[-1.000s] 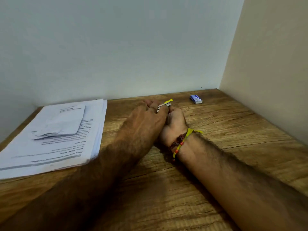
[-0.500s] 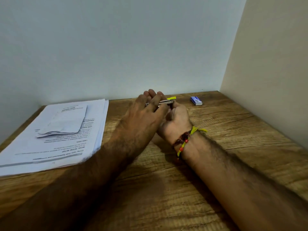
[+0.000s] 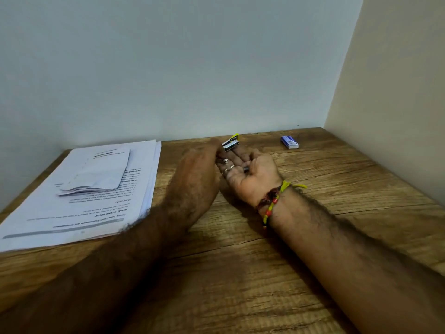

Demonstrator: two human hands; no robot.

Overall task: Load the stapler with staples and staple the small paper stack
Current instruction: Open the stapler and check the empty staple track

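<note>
A small metal stapler (image 3: 230,142) with a yellow part sits tilted at the tips of my left hand (image 3: 196,174), whose fingers pinch its near end. Under it lies my right hand (image 3: 248,174), palm up with its fingers stretched out, a thread bracelet on the wrist. A small dark piece rests in that palm, and a bit of metal shows between the two hands. The small paper stack (image 3: 96,171), curled at one corner, lies on a larger pile of printed sheets (image 3: 79,213) at the left. A blue staple box (image 3: 289,142) lies at the back right.
The wooden table (image 3: 240,273) ends at a grey wall behind and a beige wall (image 3: 397,104) on the right. Both forearms stretch across the middle of the table.
My right hand has turned palm up and spread its fingers. The stapler, earlier clasped between both hands, now shows at my left fingertips above the right fingers.
</note>
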